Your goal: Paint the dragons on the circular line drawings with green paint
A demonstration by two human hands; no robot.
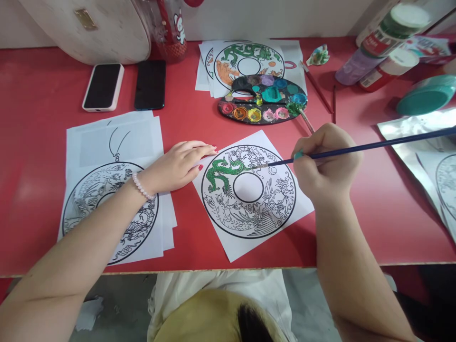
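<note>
A white sheet (233, 244) printed with a round dragon-and-phoenix outline lies turned at an angle on the red table. Part of its dragon, at the upper left of the ring, is painted green. My right hand (326, 161) grips a long blue paintbrush (356, 148), whose tip meets the sheet at the dragon's green edge. Flat at the sheet's left edge rests my left hand (181, 164), fingers stretched out and nothing held. Beyond the sheet, a black paint palette (242, 102) with many colours overlaps some finished-looking painted sheets (249, 50).
Two phones (103, 87) lie at the back left, near a pale bag (107, 23). Under my left forearm is a stack of printed sheets (87, 147). Paint bottles (384, 42), small red brushes (318, 90) and a silvery sheet (401, 142) occupy the right side.
</note>
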